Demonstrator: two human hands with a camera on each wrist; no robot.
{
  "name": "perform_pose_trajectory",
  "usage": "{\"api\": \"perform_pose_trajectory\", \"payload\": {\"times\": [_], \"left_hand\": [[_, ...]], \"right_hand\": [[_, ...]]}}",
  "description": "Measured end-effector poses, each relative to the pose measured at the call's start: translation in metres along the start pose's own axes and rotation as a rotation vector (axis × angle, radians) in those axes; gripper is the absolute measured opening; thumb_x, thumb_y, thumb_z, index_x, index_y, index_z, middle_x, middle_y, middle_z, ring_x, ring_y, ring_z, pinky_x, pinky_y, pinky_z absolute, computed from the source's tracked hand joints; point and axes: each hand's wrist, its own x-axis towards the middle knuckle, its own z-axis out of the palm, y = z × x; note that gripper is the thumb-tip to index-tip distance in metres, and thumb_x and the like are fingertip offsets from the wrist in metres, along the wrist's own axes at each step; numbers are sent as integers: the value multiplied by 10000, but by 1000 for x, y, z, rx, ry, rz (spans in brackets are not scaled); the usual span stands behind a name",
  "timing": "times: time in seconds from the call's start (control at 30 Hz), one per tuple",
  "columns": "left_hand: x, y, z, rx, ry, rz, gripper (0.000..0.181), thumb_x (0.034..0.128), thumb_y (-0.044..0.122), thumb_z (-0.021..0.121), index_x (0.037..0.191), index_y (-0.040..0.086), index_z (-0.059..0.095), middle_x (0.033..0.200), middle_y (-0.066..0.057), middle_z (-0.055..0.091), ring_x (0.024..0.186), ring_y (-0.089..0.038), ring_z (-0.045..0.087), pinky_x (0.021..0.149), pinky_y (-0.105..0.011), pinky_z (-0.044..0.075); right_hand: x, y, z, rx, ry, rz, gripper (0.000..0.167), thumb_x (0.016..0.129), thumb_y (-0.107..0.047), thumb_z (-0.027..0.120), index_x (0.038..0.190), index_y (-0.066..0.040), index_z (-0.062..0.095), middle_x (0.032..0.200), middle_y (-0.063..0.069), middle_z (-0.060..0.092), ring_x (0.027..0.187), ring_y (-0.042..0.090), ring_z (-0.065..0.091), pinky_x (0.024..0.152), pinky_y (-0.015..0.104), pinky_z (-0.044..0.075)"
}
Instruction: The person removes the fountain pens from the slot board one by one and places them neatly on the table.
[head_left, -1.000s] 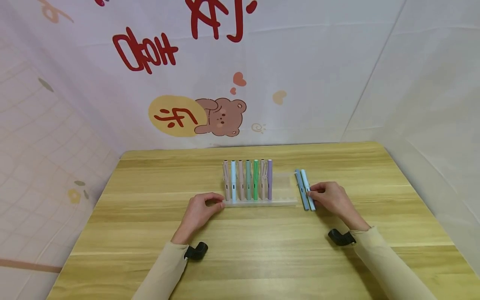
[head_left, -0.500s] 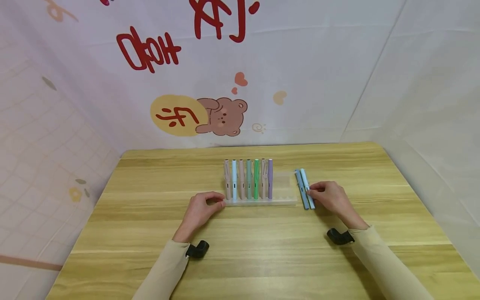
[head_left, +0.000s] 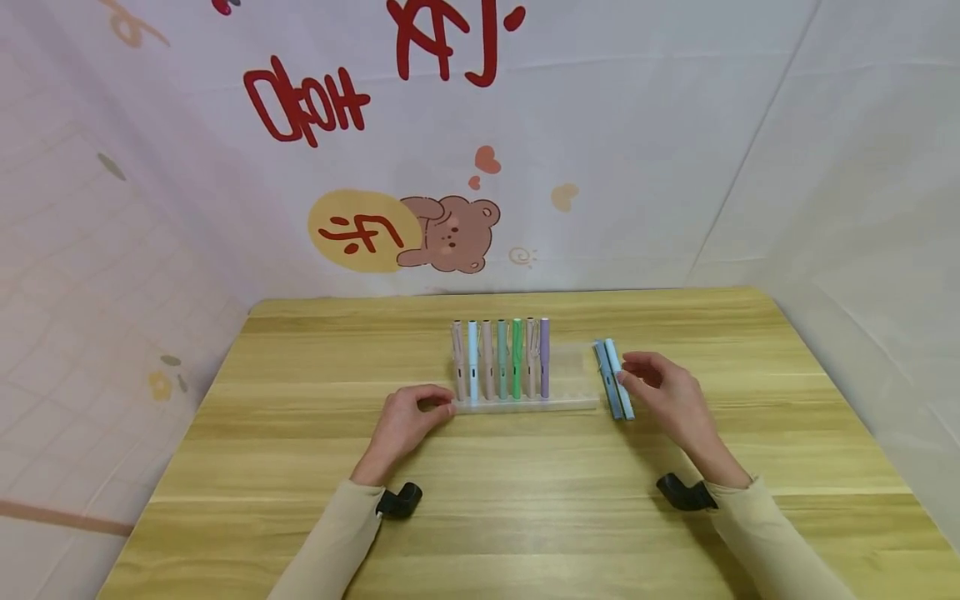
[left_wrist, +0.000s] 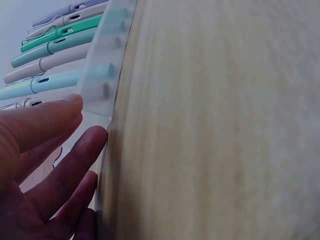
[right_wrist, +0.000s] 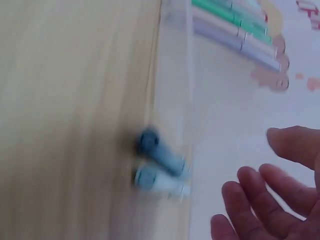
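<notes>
Several pens lean side by side in a clear rack (head_left: pixel 570 404), from a brown one at the left to a purple pen (head_left: pixel 545 358). The left hand (head_left: pixel 405 425) holds the rack's left end between thumb and fingers; the left wrist view shows its fingertips at the corner of the rack (left_wrist: pixel 97 95). Right of the rack, a darker blue pen (head_left: pixel 608 383) and a light blue pen (head_left: pixel 617 367) lie close together on the table. The right hand (head_left: pixel 675 404) is beside the light blue pen, thumb and fingers spread apart; in the right wrist view nothing is between them.
The wooden table (head_left: pixel 525 508) meets a white backdrop (head_left: pixel 637 125) with red characters and a cartoon bear (head_left: pixel 457 233). Black wrist devices sit at both sleeves.
The right hand's thumb and fingers have parted from their grip on the light blue pen, which stays on the table. The left hand keeps its place at the rack. The head view has shifted slightly.
</notes>
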Motion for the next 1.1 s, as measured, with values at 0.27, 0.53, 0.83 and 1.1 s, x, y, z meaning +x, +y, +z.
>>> {"api": "perform_pose_trajectory", "payload": {"times": [0.27, 0.53, 0.83, 1.1], "left_hand": [[2, 1, -1, 2, -4, 0, 121, 913, 127, 793, 1032, 140, 812, 1079, -12, 770, 1103, -254, 676, 992, -493, 505], [1, 0, 1, 1, 6, 5, 133, 917, 127, 792, 1048, 140, 811, 1097, -19, 769, 1122, -262, 675, 1005, -496, 502], [1, -1, 2, -2, 7, 9, 133, 918, 115, 789, 1048, 138, 811, 1093, -18, 771, 1122, -261, 676, 1000, -496, 505], [1, -3, 2, 6, 12, 2, 130, 914, 120, 795, 1041, 144, 813, 1088, -15, 771, 1116, -254, 678, 993, -496, 509]], "right_hand": [[-1, -26, 28, 113, -25, -88, 347, 1024, -280, 683, 1275, -41, 684, 1255, 152, 714, 1222, 360, 644, 1029, 578, 486], [9, -37, 54, 145, -50, -101, 345, 1003, -243, 713, 1260, -14, 684, 1236, 148, 718, 1169, 333, 677, 1016, 517, 520], [18, -39, 74, 141, -68, -56, 356, 986, -233, 739, 1252, -5, 681, 1167, 140, 733, 1060, 292, 709, 919, 455, 576], [24, -42, 83, 91, -60, -46, 325, 955, -204, 771, 1205, -12, 691, 1078, 120, 752, 971, 262, 716, 846, 432, 590]]}}
